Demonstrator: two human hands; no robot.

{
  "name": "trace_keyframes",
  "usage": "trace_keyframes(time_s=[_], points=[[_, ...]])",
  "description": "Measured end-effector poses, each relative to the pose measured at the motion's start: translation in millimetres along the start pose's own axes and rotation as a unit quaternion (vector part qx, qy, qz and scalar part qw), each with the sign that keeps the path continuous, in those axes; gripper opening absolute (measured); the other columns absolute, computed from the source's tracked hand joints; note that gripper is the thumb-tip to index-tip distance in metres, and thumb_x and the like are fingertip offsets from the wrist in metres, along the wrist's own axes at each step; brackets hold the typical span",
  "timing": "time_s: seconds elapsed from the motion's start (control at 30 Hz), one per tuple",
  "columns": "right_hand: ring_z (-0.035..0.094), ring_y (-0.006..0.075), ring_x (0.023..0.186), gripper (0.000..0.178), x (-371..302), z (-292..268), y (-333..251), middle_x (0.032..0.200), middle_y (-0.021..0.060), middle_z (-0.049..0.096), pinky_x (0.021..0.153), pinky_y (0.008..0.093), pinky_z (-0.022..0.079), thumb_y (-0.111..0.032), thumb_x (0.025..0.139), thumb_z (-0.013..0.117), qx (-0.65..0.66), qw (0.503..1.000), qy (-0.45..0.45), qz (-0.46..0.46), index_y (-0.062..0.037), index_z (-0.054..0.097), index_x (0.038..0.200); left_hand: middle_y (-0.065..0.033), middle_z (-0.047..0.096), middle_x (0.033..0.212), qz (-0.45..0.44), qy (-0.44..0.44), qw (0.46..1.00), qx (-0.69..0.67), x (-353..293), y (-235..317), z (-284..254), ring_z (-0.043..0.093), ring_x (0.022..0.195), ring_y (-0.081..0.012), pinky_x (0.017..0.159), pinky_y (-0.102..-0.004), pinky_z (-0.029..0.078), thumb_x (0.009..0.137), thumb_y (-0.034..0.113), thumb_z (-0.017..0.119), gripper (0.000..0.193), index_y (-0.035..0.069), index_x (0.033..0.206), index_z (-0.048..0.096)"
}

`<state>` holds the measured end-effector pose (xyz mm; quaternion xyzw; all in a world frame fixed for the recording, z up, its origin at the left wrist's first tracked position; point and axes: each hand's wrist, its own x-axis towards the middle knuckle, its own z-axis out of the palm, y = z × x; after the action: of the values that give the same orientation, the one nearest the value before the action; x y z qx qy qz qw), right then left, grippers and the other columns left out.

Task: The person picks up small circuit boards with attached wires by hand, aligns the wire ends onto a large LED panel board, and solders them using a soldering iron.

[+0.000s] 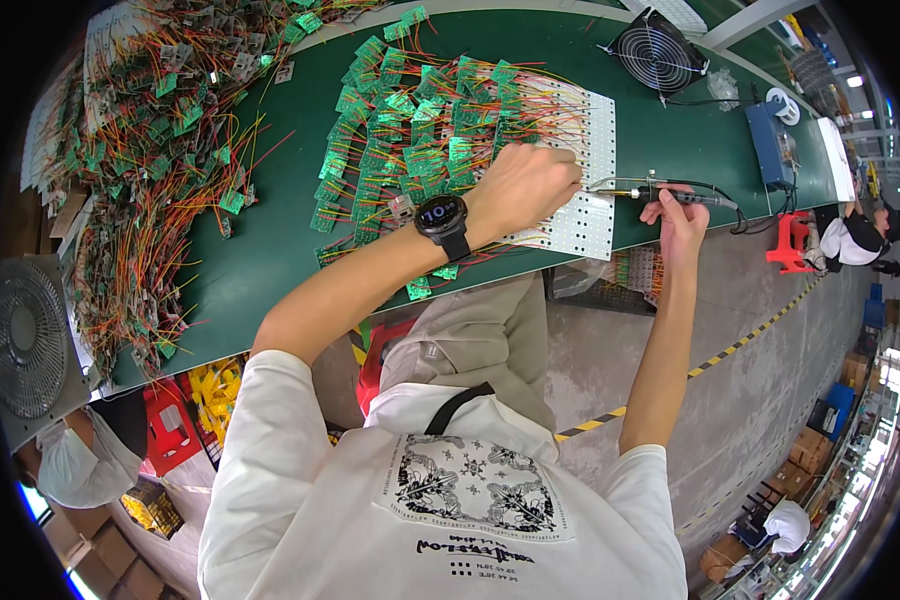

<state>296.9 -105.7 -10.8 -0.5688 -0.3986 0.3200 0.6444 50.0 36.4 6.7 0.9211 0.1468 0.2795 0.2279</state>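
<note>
Across the top of my view runs the green table [270, 240], its far edge curving with the lens. Heaps of small green boards with red and yellow wires [150, 150] cover its left end, and a second spread of them [410, 120] lies in the middle. Just right of that spread sits the white panel [590, 170], a perforated sheet with the wires fanning onto its left side. A black fan [658, 52] stands at the far right edge of the table, and a blue box [770, 145] sits nearer me, to the right of the panel.

My left hand [525, 185], a watch [442, 217] on its wrist, is curled tight and rests on the panel, fingertips pinched at its middle; I cannot tell what they pinch. My right hand [682, 225] is closed around the soldering iron [650, 188], which lies level, its tip pointing left and just beside the left fingertips at the panel.
</note>
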Motion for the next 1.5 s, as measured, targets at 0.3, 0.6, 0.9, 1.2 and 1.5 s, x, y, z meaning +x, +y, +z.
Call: trace_keyframes(time_s=[0.3,0.6,0.9,1.2,1.5], points=[[0.06,0.0213,0.058,0.02,0,-1,1,0.071,0.014,0.064,0.055,0.0287,0.046,-0.008,0.09,0.062,0.026,0.999,0.024,0.0,0.0074,0.061,0.103,-0.0086,0.066,0.083,-0.009,-0.01,1.0,0.011,0,0,2,0.065,0.073,-0.0308,0.061,-0.0422,0.051,0.086,0.018,0.063,0.016,0.003,0.083,0.069],[0.061,0.0211,0.057,0.021,3,12,-4,0.072,0.0136,0.064,0.054,0.0277,0.046,-0.006,0.088,0.064,0.067,0.995,0.072,0.001,0.0078,0.061,0.104,-0.0087,0.063,0.081,0.013,0.008,0.999,0.04,-4,1,-5,0.064,0.068,-0.0307,0.059,-0.0421,0.051,0.087,0.021,0.063,0.02,0.004,0.078,0.065],[0.058,0.0177,0.058,0.023,2,6,1,0.07,0.0103,0.061,0.054,0.0277,0.045,-0.008,0.09,0.064,0.097,0.991,0.092,0.004,0.009,0.061,0.105,-0.0065,0.059,0.095,0.093,0.09,0.983,0.13,-24,39,-80,0.061,0.087,-0.0239,0.076,-0.0388,0.051,0.08,0.023,0.069,0.019,0.006,0.085,0.062],[0.059,0.0164,0.059,0.023,3,0,5,0.072,0.0101,0.063,0.055,0.026,0.043,-0.012,0.091,0.064,0.081,0.995,0.063,-0.013,0.0061,0.063,0.106,-0.0076,0.063,0.078,-0.308,0.214,0.876,0.302,-187,-12,-162,0.064,0.065,-0.0279,0.056,-0.0386,0.05,0.082,0.016,0.068,0.011,0.007,0.086,0.063],[0.059,0.0156,0.06,0.023,2,3,4,0.071,0.0083,0.063,0.055,0.0259,0.042,-0.013,0.091,0.064,0.088,0.994,0.07,-0.014,0.0057,0.063,0.105,-0.0101,0.065,0.086,-0.435,0.24,0.775,0.391,-244,-40,-194,0.065,0.066,-0.0347,0.057,-0.0443,0.051,0.091,0.028,0.061,0.023,0.005,0.087,0.062]])
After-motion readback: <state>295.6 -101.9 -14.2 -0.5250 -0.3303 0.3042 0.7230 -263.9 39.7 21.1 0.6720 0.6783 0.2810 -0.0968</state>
